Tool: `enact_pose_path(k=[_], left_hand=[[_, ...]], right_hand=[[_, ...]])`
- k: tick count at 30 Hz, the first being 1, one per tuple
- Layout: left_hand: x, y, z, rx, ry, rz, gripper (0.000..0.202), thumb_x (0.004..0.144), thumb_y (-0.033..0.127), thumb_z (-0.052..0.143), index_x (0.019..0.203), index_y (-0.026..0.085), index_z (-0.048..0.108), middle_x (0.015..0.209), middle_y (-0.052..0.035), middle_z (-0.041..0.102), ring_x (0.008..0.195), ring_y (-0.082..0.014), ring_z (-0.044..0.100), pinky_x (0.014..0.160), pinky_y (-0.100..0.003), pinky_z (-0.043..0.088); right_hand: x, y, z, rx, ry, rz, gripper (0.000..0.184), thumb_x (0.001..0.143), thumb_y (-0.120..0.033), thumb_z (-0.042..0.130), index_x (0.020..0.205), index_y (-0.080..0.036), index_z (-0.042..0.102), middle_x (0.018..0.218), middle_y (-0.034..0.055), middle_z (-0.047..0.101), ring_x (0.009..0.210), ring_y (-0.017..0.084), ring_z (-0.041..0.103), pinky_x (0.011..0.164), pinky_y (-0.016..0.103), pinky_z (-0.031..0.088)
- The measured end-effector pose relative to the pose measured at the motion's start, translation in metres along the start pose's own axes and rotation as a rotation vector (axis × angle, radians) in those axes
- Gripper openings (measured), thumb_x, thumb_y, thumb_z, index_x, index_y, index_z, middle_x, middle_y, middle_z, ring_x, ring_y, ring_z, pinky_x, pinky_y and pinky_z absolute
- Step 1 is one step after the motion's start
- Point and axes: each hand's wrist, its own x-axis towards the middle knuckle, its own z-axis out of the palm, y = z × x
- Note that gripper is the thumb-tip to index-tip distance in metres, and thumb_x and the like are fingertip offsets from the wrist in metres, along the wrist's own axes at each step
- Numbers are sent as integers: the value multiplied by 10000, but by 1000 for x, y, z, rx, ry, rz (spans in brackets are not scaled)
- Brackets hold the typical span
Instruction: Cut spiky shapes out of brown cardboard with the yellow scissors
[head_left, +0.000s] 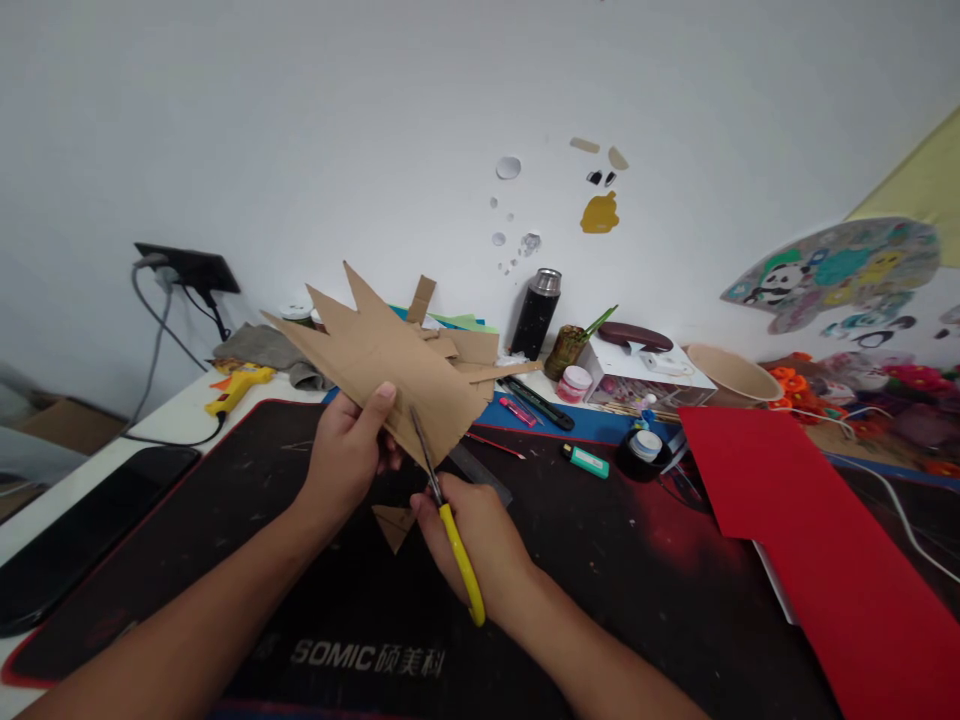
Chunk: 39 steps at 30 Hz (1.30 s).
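Observation:
My left hand (352, 445) grips the lower edge of a brown cardboard piece (382, 365), thumb on its face and fingers behind. Several pointed spikes stick out along the cardboard's upper left side. My right hand (480, 530) is closed around yellow-handled scissors (459, 560), whose dark blades lie over the cardboard's lower edge, just right of my left thumb. How far the blades are apart cannot be made out. Below, a small cardboard triangle (395, 523) lies on the black desk mat (262, 580).
A yellow glue gun (238, 388) lies at the left near a grey cloth (270, 350). Behind stand a black thermos (536, 315) and a pink-labelled jar (574, 383). A black utility knife (538, 402) and green lighter (586, 461) lie nearby. Red card (817, 560) covers the right side.

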Motion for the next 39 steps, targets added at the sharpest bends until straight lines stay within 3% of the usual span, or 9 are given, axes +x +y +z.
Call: enact_pose_path(k=[7,12,22,29,34,39], left_hand=[[0,1,-2,46,7,13,326,966,499,709,821,259,544,498,74,533,340,-136,509,318,-234,379],[-2,6,-4,61,30,21,314,950,482,725,795,256,570,492,61,530,348,-145,501,322,-250,391],[-2,9,-5,57,47,31,324,963,473,717,793,251,553,495,69,529,349,-141,506,328,-250,398],[-2,7,-7,91,42,58,334,975,489,711,794,253,560,490,65,532,350,-142,515,334,-249,411],[-2,9,-5,80,36,34,340,963,482,716,772,251,555,479,69,526,337,-141,506,327,-245,407],[-7,20,-3,221,36,148,386,976,445,702,682,241,557,448,44,536,335,-134,517,331,-231,389]], right_hand=[[-1,-1,-8,98,-78,31,211,1041,-332,669,868,-213,682,650,-6,670,577,163,657,564,237,419],[-2,-4,-15,210,-111,31,237,1009,-395,769,879,-209,700,676,-7,720,606,160,696,615,235,473],[0,-4,-23,384,-218,97,291,924,-450,872,960,-208,714,766,-11,755,673,151,694,587,215,436],[0,-9,-33,369,-241,93,349,841,-404,954,997,-207,712,769,-35,736,684,144,663,611,217,424],[-1,-10,-31,393,-268,118,271,915,-399,892,978,-213,706,731,-43,720,578,114,604,581,209,429],[0,-7,-23,462,-263,149,244,939,-382,857,939,-197,697,760,-15,741,587,113,638,536,187,445]])
